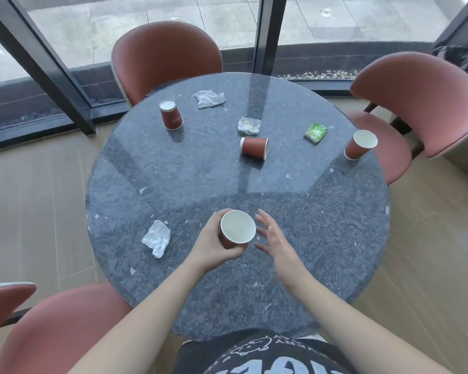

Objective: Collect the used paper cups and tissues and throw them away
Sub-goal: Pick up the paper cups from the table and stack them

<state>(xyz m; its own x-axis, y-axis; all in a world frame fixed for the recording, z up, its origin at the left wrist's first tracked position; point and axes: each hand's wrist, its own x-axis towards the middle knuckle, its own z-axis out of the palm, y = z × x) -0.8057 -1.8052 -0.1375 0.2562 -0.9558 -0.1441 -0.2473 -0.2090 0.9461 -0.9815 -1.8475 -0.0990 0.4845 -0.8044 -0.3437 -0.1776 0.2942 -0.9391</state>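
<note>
My left hand (214,245) grips a red paper cup (237,228) with a white inside, held upright over the near part of the round table. My right hand (274,240) hovers just right of the cup with its fingers spread, not touching it. On the table, one red cup (171,114) stands upside down at the far left. Another cup (254,147) lies on its side in the middle. A further cup (360,144) stands upright at the right edge. Crumpled tissues lie at near left (156,238), far middle (209,98) and centre (248,126).
A green tissue packet (315,132) lies on the grey speckled table (322,211). Red-brown chairs stand around it: far (165,52), right (416,103) and near left (60,327). Glass walls with dark frames stand behind.
</note>
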